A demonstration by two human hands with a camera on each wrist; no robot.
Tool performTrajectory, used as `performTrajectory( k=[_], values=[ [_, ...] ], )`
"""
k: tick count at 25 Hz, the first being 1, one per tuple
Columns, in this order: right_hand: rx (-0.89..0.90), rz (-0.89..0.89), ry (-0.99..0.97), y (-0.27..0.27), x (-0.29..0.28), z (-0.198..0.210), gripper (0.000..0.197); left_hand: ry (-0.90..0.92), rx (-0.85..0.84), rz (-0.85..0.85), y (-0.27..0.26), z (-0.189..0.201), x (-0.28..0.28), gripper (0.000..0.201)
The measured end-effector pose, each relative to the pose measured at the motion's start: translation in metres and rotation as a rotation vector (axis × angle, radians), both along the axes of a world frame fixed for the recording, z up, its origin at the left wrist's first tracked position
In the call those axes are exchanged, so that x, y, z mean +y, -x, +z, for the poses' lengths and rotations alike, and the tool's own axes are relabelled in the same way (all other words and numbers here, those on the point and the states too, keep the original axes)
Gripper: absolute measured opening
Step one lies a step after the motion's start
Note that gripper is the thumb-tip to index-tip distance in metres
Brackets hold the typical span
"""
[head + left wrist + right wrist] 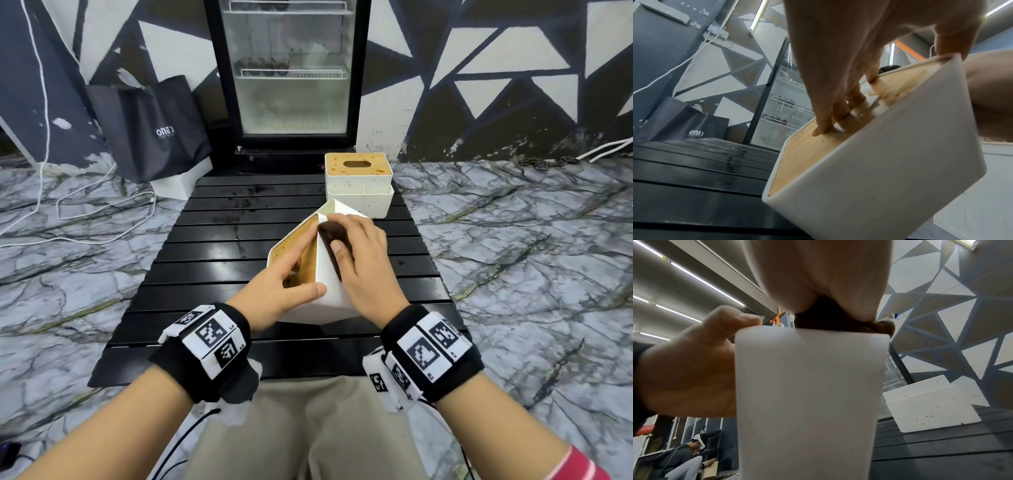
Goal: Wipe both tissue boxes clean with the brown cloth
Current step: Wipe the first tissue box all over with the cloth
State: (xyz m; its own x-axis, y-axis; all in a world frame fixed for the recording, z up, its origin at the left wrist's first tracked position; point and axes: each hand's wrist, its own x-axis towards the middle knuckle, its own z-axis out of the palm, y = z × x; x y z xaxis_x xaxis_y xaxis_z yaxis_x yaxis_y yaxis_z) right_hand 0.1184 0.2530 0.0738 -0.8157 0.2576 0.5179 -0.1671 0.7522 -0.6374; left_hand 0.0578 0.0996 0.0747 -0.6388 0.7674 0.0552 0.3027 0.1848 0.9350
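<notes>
A white tissue box (327, 296) with a stained wooden lid (307, 255) is tilted up on the black slatted table (212, 253). My left hand (284, 284) grips it, fingers on the lid (824, 113) and thumb on the white side's near corner. My right hand (359, 260) holds the brown cloth (330, 233) against the box's white side; the cloth (884, 326) pokes out under the palm in the right wrist view. A second tissue box (358, 168) with a stained wooden lid and speckled white walls (929, 405) stands at the table's far right.
A glass-door fridge (291, 68) stands behind the table, with a dark paper bag (154, 126) to its left. White cables (85, 219) lie on the marble floor at left. Wet marks show on the far slats (239, 202). My lap is at the table's near edge.
</notes>
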Motion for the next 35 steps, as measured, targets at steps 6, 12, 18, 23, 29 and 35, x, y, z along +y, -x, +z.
performTrajectory(
  k=[6,12,18,23,29,35],
  values=[
    [0.036,0.054,-0.010,-0.021,-0.017,-0.011,0.037,0.001,0.010,-0.011,0.003,0.003,-0.002,0.088],
    [0.042,0.035,-0.008,-0.005,-0.006,0.000,0.036,-0.014,0.005,-0.019,0.002,0.002,0.001,0.083],
    [0.048,0.073,-0.032,-0.021,-0.013,-0.016,0.036,-0.014,-0.022,-0.016,0.003,0.010,-0.001,0.084],
    [0.032,0.050,-0.014,-0.019,0.008,-0.017,0.042,-0.034,-0.063,-0.034,0.002,0.011,0.000,0.080],
    [-0.006,-0.074,0.067,0.007,0.026,-0.003,0.042,0.001,-0.068,-0.025,0.002,0.007,-0.002,0.081],
    [0.050,0.058,-0.099,-0.006,0.014,-0.012,0.039,-0.036,-0.105,-0.044,0.008,0.007,-0.006,0.086]
  ],
)
